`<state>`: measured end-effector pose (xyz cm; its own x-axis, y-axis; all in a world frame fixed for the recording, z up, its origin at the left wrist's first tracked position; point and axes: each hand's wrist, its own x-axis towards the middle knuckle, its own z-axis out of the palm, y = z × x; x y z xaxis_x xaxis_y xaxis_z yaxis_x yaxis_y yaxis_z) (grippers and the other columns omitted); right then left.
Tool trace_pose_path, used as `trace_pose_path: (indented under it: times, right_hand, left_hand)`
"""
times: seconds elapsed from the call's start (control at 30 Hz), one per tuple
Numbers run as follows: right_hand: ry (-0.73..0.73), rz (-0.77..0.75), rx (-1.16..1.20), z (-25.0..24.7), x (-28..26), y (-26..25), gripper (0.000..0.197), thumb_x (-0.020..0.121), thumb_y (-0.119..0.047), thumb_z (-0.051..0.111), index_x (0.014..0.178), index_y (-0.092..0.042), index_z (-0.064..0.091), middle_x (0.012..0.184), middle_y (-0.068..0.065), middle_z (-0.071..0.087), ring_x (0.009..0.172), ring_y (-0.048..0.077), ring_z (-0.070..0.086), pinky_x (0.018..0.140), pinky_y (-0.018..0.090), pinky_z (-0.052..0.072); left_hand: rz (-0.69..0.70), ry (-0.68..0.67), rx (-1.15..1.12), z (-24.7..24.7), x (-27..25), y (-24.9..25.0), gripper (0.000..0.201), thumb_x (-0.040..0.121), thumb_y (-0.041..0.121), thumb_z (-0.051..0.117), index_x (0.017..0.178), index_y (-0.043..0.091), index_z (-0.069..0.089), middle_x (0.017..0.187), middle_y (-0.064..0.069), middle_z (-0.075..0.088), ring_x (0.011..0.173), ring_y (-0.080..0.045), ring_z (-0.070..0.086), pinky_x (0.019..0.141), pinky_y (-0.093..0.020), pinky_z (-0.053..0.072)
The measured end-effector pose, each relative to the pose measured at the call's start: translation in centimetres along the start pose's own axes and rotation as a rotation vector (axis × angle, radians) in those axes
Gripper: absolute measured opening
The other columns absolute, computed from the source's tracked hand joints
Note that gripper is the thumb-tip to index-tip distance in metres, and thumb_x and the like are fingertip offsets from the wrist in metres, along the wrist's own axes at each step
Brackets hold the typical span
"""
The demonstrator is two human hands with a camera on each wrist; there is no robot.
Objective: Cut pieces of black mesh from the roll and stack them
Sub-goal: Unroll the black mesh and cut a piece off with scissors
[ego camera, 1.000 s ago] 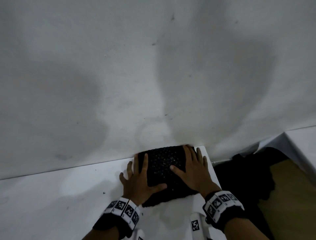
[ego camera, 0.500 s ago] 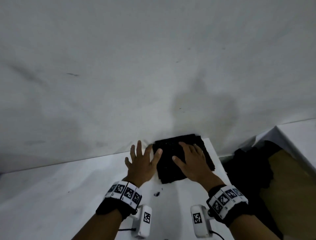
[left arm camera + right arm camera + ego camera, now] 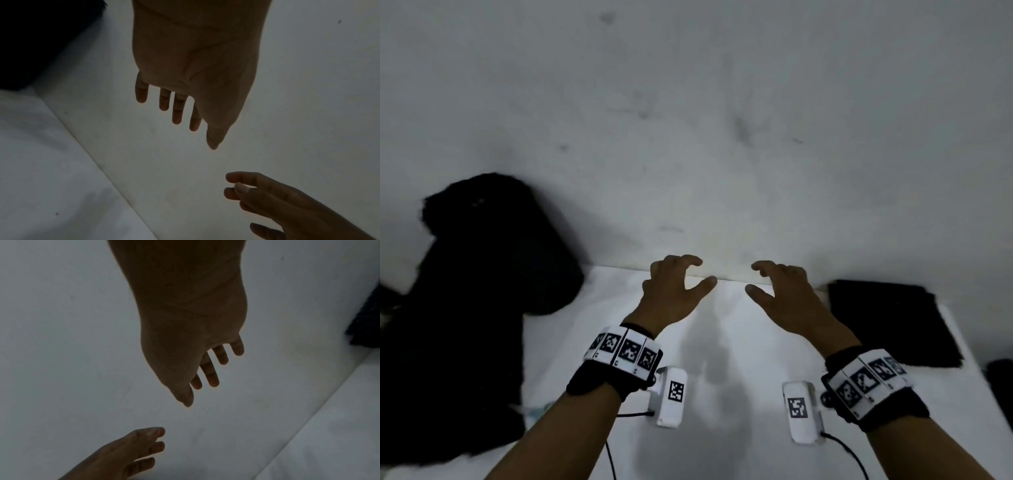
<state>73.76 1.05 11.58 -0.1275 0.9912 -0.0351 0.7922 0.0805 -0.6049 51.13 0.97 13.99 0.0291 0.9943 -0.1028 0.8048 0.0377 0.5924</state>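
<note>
A big roll of black mesh (image 3: 493, 260) leans against the wall at the left of the white table (image 3: 722, 359), its loose end spreading down the left side. A flat stack of cut black mesh pieces (image 3: 893, 322) lies at the table's right end. My left hand (image 3: 674, 291) and right hand (image 3: 780, 294) hover empty over the table's middle between the two, fingers loosely curled and apart from each other. The wrist views show the left hand (image 3: 180, 104) and right hand (image 3: 207, 368) with relaxed fingers holding nothing.
A white wall (image 3: 705, 120) rises right behind the table's far edge. The table's right edge runs just past the stack, with something dark (image 3: 1000, 380) beyond it. Wrist cameras with cables (image 3: 842, 452) hang under both forearms.
Both hands have lifted off the stack of mesh pieces and moved left to the table's middle. The view has swung left, bringing the roll into sight.
</note>
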Motion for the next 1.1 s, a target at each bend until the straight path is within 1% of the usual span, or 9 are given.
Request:
trace_pose_path:
  times: [0.2,0.37,0.5,0.63,0.73,0.8,0.87,0.97,1.1]
  right_hand:
    - [-0.142,-0.135,0.000,8.3,2.0,-12.7,0.042,0.095,-0.040,0.060,0.134,-0.028,0.051,0.121,-0.005,0.060,0.127,0.021,0.035,0.098,0.036,0.038]
    - [-0.262,-0.266,0.037,16.4,3.8,-22.9,0.036,0.093,-0.038,0.064,0.127,-0.029,0.057,0.108,-0.012,0.059,0.097,0.020,0.048,0.081,0.028,0.038]
    - [-0.392,-0.337,0.043,22.2,4.5,-29.8,0.032,0.094,-0.034,0.063,0.125,-0.027,0.058,0.110,-0.009,0.062,0.094,0.016,0.058,0.080,0.027,0.039]
    - [-0.484,-0.486,0.062,27.6,5.2,-35.1,0.033,0.094,-0.030,0.064,0.125,-0.021,0.060,0.115,0.000,0.065,0.109,0.016,0.060,0.093,0.038,0.050]
    - [-0.537,-0.614,0.027,30.9,5.7,-38.7,0.032,0.095,-0.025,0.062,0.126,-0.018,0.059,0.122,0.003,0.059,0.114,0.021,0.057,0.096,0.043,0.049]
    - [-0.548,-0.688,-0.005,32.5,5.9,-41.4,0.033,0.096,-0.022,0.062,0.128,-0.017,0.058,0.127,0.002,0.055,0.113,0.021,0.056,0.096,0.042,0.048]
    - [-0.543,-0.758,-0.017,33.7,6.1,-43.6,0.036,0.096,-0.017,0.061,0.131,-0.016,0.057,0.134,0.002,0.050,0.117,0.021,0.054,0.099,0.038,0.045]
    - [-0.553,-0.861,-0.073,35.2,6.4,-46.3,0.044,0.096,-0.013,0.058,0.140,-0.017,0.051,0.148,0.002,0.040,0.128,0.024,0.048,0.104,0.036,0.041]
    - [-0.605,-0.935,-0.288,36.0,8.1,-48.9,0.054,0.099,-0.021,0.055,0.150,-0.029,0.037,0.161,0.000,0.019,0.135,0.030,0.042,0.106,0.039,0.042]
  left_hand:
    - [-0.115,0.127,-0.040,-8.5,-4.2,-13.9,0.040,0.089,0.050,0.067,0.126,0.035,0.058,0.135,0.006,0.049,0.135,-0.022,0.030,0.106,-0.038,0.031]
    - [-0.232,0.239,-0.064,-15.1,-8.8,-25.8,0.043,0.085,0.050,0.071,0.124,0.033,0.061,0.129,0.004,0.053,0.126,-0.020,0.042,0.107,-0.045,0.040]
    - [-0.363,0.441,-0.210,-19.0,-13.3,-33.7,0.059,0.086,0.026,0.075,0.138,0.016,0.049,0.139,-0.011,0.035,0.107,-0.024,0.056,0.100,-0.044,0.051]
    - [-0.529,0.634,-0.215,-21.0,-17.0,-39.0,0.070,0.089,0.016,0.073,0.148,0.012,0.036,0.147,-0.015,0.025,0.124,-0.030,0.046,0.106,-0.035,0.041]
    - [-0.659,0.606,-0.258,-20.9,-18.8,-42.0,0.073,0.092,0.019,0.069,0.152,0.015,0.029,0.149,-0.016,0.033,0.122,-0.029,0.053,0.103,-0.046,0.048]
    - [-0.728,0.563,-0.295,-20.4,-20.0,-44.0,0.059,0.094,0.022,0.064,0.146,0.015,0.037,0.134,-0.015,0.054,0.102,-0.035,0.067,0.084,-0.053,0.058]
    - [-0.770,0.517,-0.259,-20.2,-20.9,-44.7,0.033,0.097,0.020,0.059,0.129,0.011,0.056,0.114,-0.013,0.068,0.090,-0.037,0.070,0.078,-0.043,0.058]
    - [-0.707,0.482,-0.173,-21.1,-22.1,-44.7,0.012,0.099,0.017,0.058,0.103,0.012,0.068,0.091,-0.006,0.068,0.090,-0.027,0.065,0.069,-0.026,0.041]
    - [-0.562,0.442,-0.183,-23.3,-23.5,-43.9,0.010,0.097,0.015,0.060,0.099,0.012,0.069,0.088,-0.003,0.071,0.084,-0.020,0.066,0.072,-0.032,0.050]
